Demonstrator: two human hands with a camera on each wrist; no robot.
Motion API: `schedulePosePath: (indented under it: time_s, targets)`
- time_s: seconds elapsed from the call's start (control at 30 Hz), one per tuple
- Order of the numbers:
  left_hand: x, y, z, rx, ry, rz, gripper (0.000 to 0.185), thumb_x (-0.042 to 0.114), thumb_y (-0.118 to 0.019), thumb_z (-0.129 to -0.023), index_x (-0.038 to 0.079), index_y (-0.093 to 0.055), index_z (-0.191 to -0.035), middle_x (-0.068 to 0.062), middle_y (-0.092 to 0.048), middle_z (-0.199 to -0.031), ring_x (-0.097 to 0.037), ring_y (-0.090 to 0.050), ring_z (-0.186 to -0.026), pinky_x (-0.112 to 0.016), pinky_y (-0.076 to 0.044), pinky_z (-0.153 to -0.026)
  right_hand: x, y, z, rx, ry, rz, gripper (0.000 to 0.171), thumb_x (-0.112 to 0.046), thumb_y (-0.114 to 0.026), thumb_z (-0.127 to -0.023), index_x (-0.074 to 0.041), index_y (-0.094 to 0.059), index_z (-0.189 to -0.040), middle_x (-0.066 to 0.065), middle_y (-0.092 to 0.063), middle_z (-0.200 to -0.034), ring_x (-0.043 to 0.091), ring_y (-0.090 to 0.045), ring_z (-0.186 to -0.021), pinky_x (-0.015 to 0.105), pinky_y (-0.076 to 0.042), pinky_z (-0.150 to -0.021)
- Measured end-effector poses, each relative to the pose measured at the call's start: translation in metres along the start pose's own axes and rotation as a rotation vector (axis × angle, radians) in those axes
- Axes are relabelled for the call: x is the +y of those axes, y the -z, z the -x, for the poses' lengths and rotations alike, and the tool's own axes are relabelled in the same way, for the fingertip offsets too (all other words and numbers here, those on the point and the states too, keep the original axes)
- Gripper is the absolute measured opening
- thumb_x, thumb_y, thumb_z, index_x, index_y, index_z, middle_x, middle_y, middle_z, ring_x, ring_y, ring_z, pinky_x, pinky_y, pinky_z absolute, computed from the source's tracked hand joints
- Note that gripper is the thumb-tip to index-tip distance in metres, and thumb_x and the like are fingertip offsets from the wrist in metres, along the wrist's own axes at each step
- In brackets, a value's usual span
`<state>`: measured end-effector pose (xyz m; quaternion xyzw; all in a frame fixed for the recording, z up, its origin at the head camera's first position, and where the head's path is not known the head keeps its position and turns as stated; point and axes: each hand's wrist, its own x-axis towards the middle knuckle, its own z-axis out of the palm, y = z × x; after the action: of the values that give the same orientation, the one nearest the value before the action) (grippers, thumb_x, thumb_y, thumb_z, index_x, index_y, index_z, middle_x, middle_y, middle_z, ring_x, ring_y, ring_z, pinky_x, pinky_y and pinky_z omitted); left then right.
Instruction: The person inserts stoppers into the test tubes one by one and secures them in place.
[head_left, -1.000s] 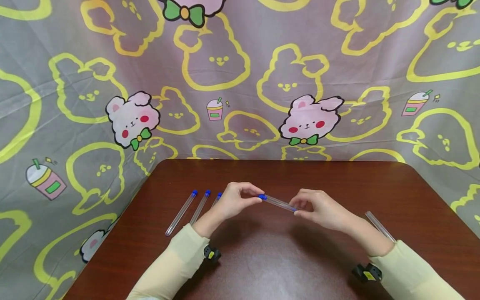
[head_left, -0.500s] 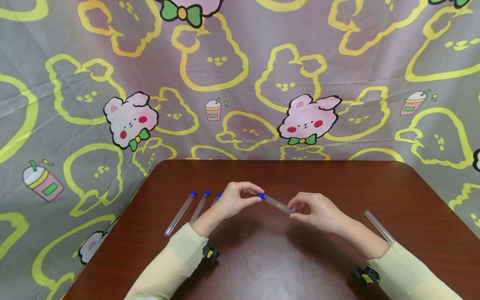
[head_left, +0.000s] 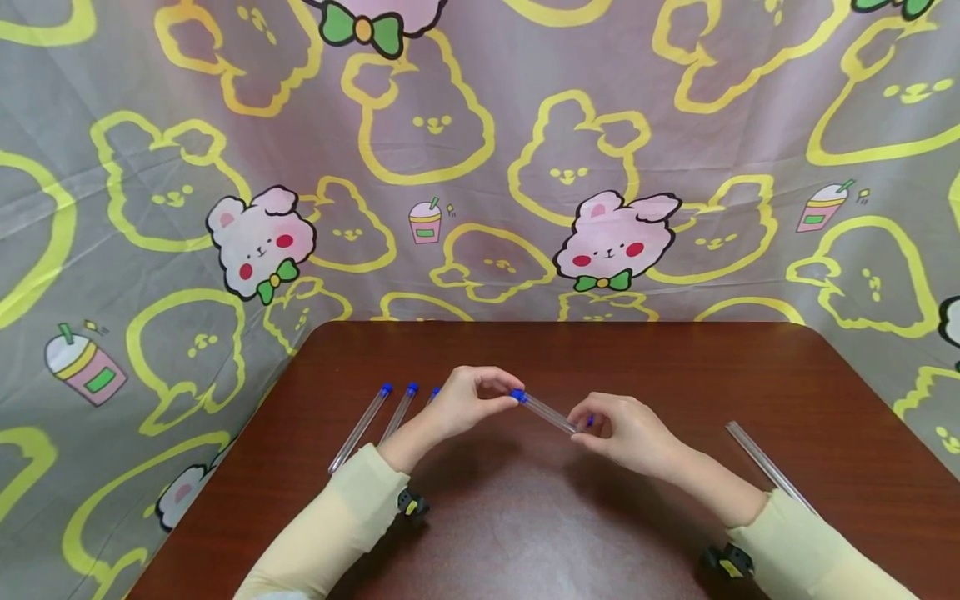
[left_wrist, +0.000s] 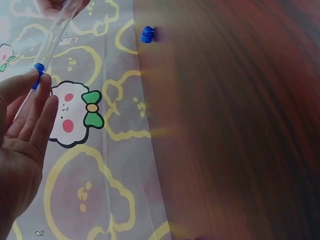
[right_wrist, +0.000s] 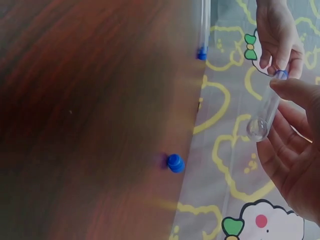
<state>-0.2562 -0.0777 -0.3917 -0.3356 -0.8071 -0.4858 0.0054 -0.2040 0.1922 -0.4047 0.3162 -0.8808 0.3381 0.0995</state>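
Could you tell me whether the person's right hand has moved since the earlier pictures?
Yes. The right hand has slid left along the held tube, away from the uncapped tube on the table.

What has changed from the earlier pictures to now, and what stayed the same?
The right hand slid a little left along the clear test tube, and the tube drifted slightly left with both hands. The left hand still pinches its blue cap. The capped tubes and the uncapped tube on the table stayed put.
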Motion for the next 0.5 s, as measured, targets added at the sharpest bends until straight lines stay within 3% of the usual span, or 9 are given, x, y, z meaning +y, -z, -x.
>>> schedulePosePath:
  time_s: [0.2,0.37,0.5]
  targets:
    - [-0.007,0.007,0.006,-0.009,-0.018,-0.026,0.022,0.008,-0.076,-0.084,0.008,-0.072,-0.106,0.002,-0.072,-0.093,-0.008,-0.067,-0.084,-0.030,-0.052,-0.078,0.000,-0.006,0.001,0.002,-0.015,0.013,0.022,-0.011,-0.082,-0.078,-0.017,-0.068,-0.094,-0.016,-0.060,-0.081,0.003,-0.056,-0.070,0.028,-0.051,-0.058]
    - [-0.013,0.017,0.015,0.027,-0.029,-0.005,0.023,0.006,-0.075,-0.085,0.006,-0.071,-0.108,-0.007,-0.072,-0.101,-0.015,-0.068,-0.088,-0.035,-0.053,-0.078,0.002,-0.009,0.002,0.023,-0.011,0.006,0.021,-0.010,-0.081,-0.078,-0.016,-0.069,-0.093,-0.016,-0.060,-0.080,0.003,-0.056,-0.070,0.031,-0.051,-0.060]
    - [-0.017,0.026,0.026,0.061,-0.004,-0.020,0.022,0.007,-0.076,-0.084,0.008,-0.071,-0.106,-0.006,-0.072,-0.100,-0.014,-0.068,-0.087,-0.031,-0.052,-0.075,0.004,-0.013,0.001,0.036,-0.008,-0.035,0.021,-0.005,-0.081,-0.077,-0.013,-0.069,-0.092,-0.014,-0.061,-0.079,0.004,-0.057,-0.069,0.031,-0.052,-0.059]
